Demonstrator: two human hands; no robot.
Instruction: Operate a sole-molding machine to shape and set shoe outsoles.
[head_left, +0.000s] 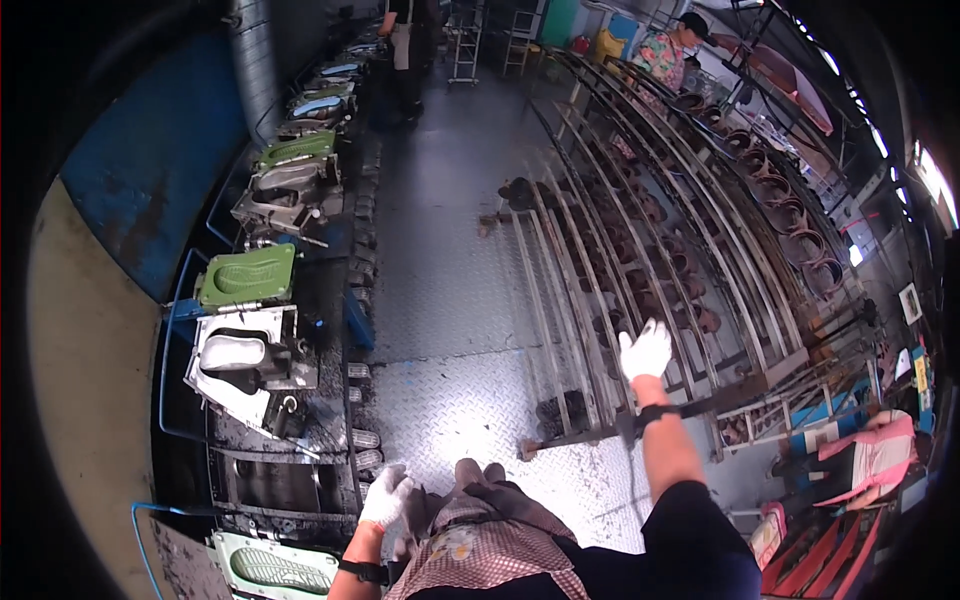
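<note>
My right hand [646, 350], in a white glove, reaches out over the near end of a metal rack [720, 392]. Its fingers are spread and nothing shows in them. Long rails run away from me on this rack, with rows of dark brown shoe pieces [655, 300] between and below them. Low by my left side is my left hand [387, 497], also white-gloved, with loosely extended fingers and no visible object. It is near a row of sole moulds: an opened one with a green lid [248, 276] and a silver shoe-shaped last [232, 352], and a pale green mould plate [277, 566].
More opened moulds [298, 148] line the left side along a metal-plate floor [450, 290]. A person [662, 65] in a flowered top stands beyond the rack; another person [880, 455] in pink is at right. A third person [402, 55] stands far ahead. Ladders [467, 50] stand at the back.
</note>
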